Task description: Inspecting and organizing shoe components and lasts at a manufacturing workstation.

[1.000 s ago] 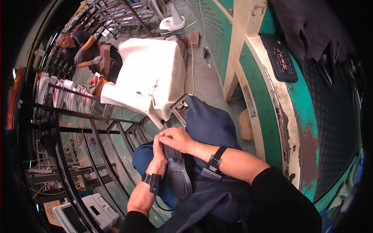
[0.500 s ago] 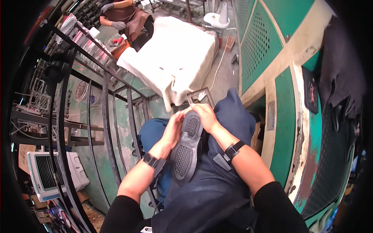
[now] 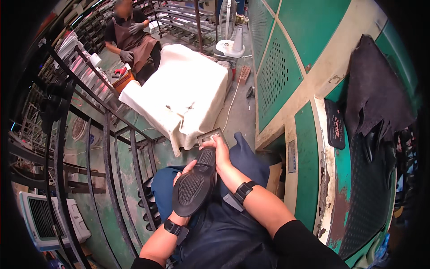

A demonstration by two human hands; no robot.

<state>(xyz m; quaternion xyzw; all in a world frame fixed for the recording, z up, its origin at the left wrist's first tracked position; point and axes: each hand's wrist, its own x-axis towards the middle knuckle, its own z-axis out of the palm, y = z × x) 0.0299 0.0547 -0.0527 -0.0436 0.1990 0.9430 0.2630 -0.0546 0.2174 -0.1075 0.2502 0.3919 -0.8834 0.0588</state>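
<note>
Shoe (image 3: 195,186) held sole-up between both hands, on the near side of the white cloth (image 3: 179,85).
Its heel points toward the white cloth and its toe away from it, above the dark blue apron (image 3: 237,237); the right hand (image 3: 220,154) lies along the heel's right side, fingers bent round the far end and closed on it, while the left hand (image 3: 184,169) is mostly hidden behind the sole, a few fingers showing at its left edge, so how far they close cannot be told. For a steady hold, the left palm would best bear the weight from underneath and the right fingers guide the heel, pressing evenly, with the right wrist strap (image 3: 244,190) clear of the upper.
</note>
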